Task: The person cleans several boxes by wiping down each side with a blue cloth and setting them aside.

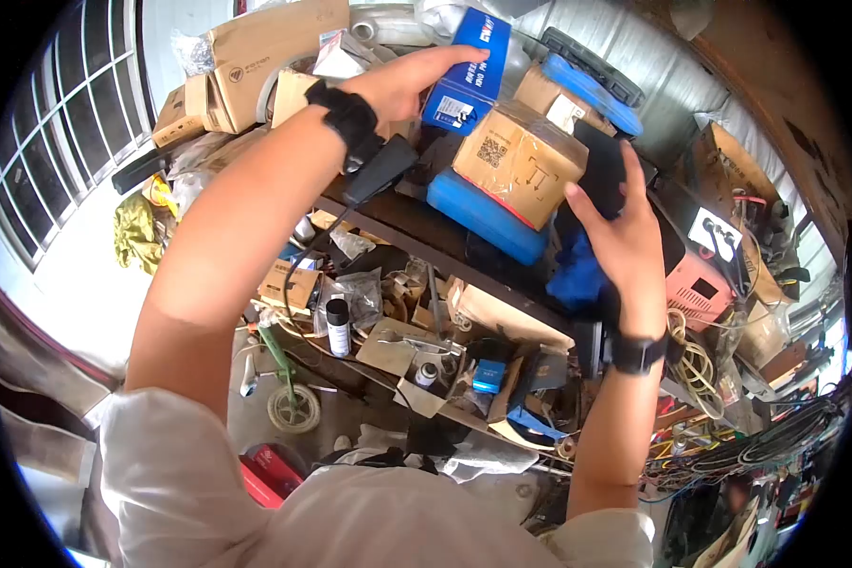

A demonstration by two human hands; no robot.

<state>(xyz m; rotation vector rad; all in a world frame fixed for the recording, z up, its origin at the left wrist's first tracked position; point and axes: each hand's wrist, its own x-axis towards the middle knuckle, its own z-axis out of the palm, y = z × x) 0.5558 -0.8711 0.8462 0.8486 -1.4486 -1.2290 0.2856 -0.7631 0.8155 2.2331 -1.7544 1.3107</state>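
The step in hand looks to be handling the blue box (466,87), gripped by the left hand (398,87) above the counter (445,242), while the right hand (627,232) is spread wide with its thumb at or just beside the brown carton (516,161), which sits between the hands on a blue case (483,216). Shifting the box calls for a secure left grip and clearance from that carton. The left thumb's hold and the box's underside are hard to make out, and both packages' contents are hidden.
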